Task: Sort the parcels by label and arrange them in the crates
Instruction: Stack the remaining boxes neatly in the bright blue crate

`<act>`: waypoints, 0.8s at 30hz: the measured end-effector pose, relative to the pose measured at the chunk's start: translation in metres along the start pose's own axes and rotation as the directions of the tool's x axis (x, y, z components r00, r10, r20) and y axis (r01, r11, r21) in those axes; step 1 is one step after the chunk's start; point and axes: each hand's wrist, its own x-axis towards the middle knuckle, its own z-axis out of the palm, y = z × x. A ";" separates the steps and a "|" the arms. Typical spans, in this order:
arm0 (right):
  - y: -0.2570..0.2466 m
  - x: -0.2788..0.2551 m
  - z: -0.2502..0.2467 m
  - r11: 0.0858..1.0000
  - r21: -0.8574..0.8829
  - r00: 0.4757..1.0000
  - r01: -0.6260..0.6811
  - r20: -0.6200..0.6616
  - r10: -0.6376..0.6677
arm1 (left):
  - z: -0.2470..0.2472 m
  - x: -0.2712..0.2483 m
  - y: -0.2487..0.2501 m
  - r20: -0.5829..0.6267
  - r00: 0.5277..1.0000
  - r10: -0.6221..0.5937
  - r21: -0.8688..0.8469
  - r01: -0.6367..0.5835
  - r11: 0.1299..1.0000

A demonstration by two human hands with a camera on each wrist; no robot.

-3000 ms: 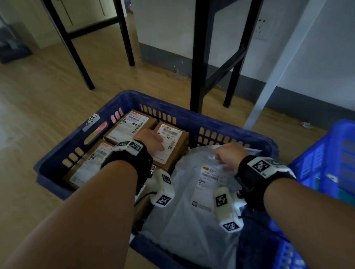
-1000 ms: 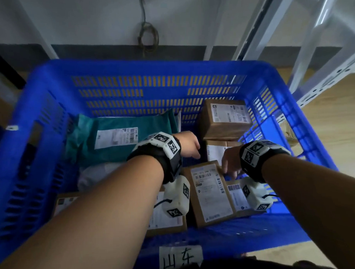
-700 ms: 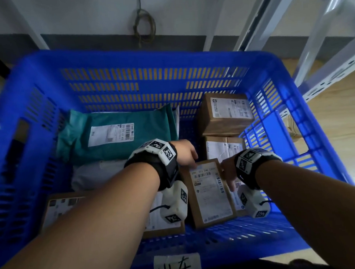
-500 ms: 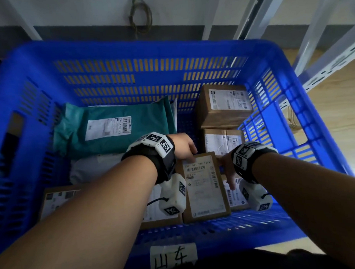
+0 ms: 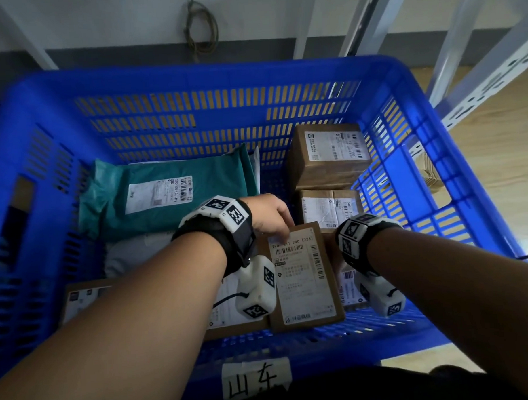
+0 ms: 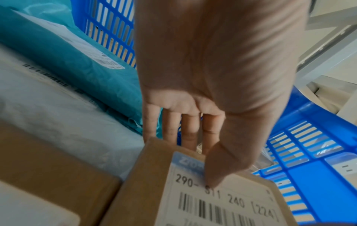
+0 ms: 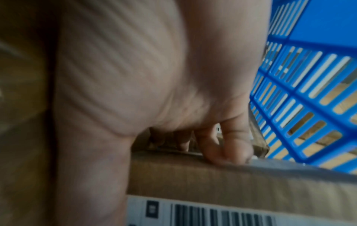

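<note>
I see both hands inside the blue crate (image 5: 427, 110). My left hand (image 5: 269, 214) grips the far end of a flat carton (image 5: 304, 276): the thumb presses down on its label beside the printed "290", and four fingers (image 6: 190, 130) reach down behind the far edge. My right hand (image 7: 173, 76) is at the carton's right side, mostly hidden behind the wrist in the head view. In the right wrist view its fingers curl onto the top edge of a brown box; the frame is blurred, and I cannot tell whether they grip it or only rest on it.

The carton lies label up near the front wall of the crate, between a wide box (image 5: 89, 298) on the left and a small parcel (image 5: 348, 286) on the right. It overlaps both.

Behind it, along the right wall, stand two boxes: box A (image 5: 332, 209) nearer, box B (image 5: 330, 155) farther. A teal mailer (image 5: 167, 197) lies at the back left, on top of a white bag (image 5: 136, 255).

A paper tag (image 5: 257, 382) with handwritten characters is fixed to the crate's front rim.
</note>
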 end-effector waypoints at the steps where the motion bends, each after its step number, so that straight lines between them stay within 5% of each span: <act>1: 0.001 0.008 0.003 1.000 0.009 1.000 -0.013 -0.010 0.013 | 0.000 0.000 0.000 -0.001 1.000 -0.002 -0.008 0.002 1.000; 6: 0.013 0.034 0.012 0.997 0.065 0.999 0.044 -0.026 -0.042 | -0.001 -0.001 -0.002 -0.001 1.000 -0.016 -0.028 0.016 0.999; 11: -0.007 -0.058 -0.014 0.999 -0.029 0.994 -0.018 -0.111 0.015 | -0.002 -0.002 -0.003 -0.006 0.999 -0.038 -0.050 0.038 0.998; 24: -0.005 -0.099 -0.019 0.997 0.031 0.984 -0.071 -0.160 0.075 | -0.016 -0.021 0.003 0.033 0.998 -0.051 -0.182 0.056 0.982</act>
